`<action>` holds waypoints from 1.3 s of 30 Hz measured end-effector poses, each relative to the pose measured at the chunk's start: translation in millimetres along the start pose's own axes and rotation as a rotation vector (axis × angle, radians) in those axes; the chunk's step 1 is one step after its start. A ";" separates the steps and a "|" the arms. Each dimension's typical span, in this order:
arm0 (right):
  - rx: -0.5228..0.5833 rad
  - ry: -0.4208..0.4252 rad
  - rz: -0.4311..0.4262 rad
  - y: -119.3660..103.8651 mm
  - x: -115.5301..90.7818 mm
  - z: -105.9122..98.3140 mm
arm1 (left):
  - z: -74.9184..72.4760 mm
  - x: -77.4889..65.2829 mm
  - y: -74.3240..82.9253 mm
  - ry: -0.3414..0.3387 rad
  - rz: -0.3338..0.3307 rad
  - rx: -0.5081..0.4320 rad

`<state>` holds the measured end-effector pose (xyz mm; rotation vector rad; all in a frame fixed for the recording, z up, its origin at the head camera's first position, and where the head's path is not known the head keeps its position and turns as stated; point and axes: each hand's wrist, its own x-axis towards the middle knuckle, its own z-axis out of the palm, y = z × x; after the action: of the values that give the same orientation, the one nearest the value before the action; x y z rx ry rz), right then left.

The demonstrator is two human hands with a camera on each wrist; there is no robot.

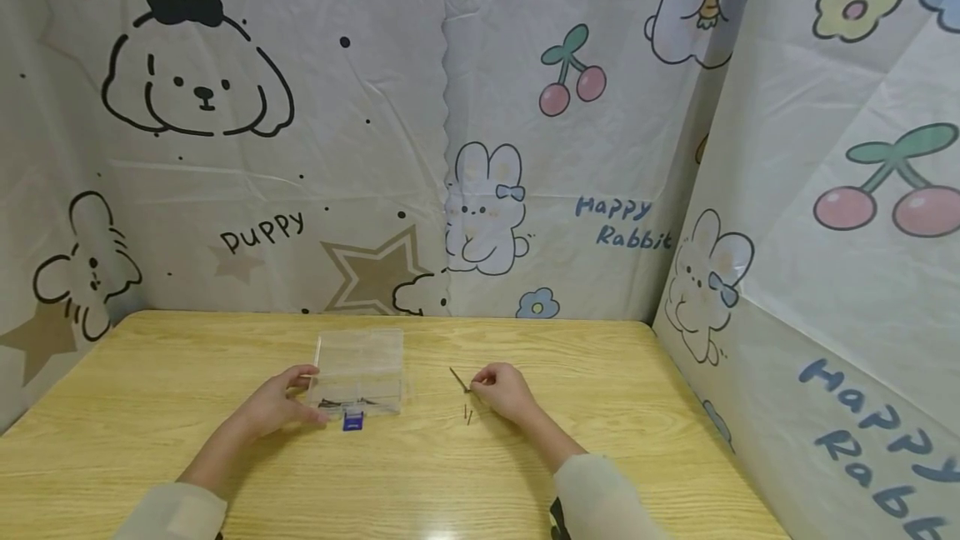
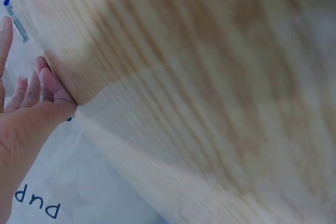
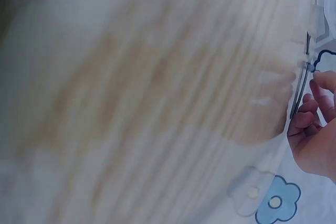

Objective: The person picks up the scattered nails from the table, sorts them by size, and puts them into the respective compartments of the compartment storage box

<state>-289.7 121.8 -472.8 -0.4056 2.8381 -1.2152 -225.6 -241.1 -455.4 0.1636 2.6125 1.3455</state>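
A clear plastic box point(image 1: 360, 352) with a blue latch point(image 1: 353, 421) lies on the table, several thin dark nails point(image 1: 330, 403) visible along its front part. My left hand point(image 1: 273, 400) grips the box's left side, thumb at the front corner and fingers farther back. To the right of the box, my right hand point(image 1: 504, 392) pinches at the near end of a long dark nail point(image 1: 458, 378) on the table; the fingertips partly hide that end. In the right wrist view, dark thin nails point(image 3: 299, 93) lie beside the curled fingers. Two short brownish nails point(image 1: 467, 415) lie just in front.
The wood-grain table point(image 1: 375, 482) reaches back to a printed curtain point(image 1: 360, 148) with puppy and rabbit drawings. Another curtain point(image 1: 847, 290) hangs along the right side.
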 end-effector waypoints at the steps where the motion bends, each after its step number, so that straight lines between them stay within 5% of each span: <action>1: -0.003 -0.003 0.002 -1.0 0.0 1.4 | 0.2 -0.1 0.1 0.000 0.001 -0.001; 39: -0.123 -0.018 0.038 -13.1 5.5 13.8 | 1.3 -3.9 5.9 0.006 0.001 -0.027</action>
<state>-290.3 102.0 -472.7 -0.3632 2.9006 -1.0289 -221.5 -237.3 -450.8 0.1565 2.5980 1.3828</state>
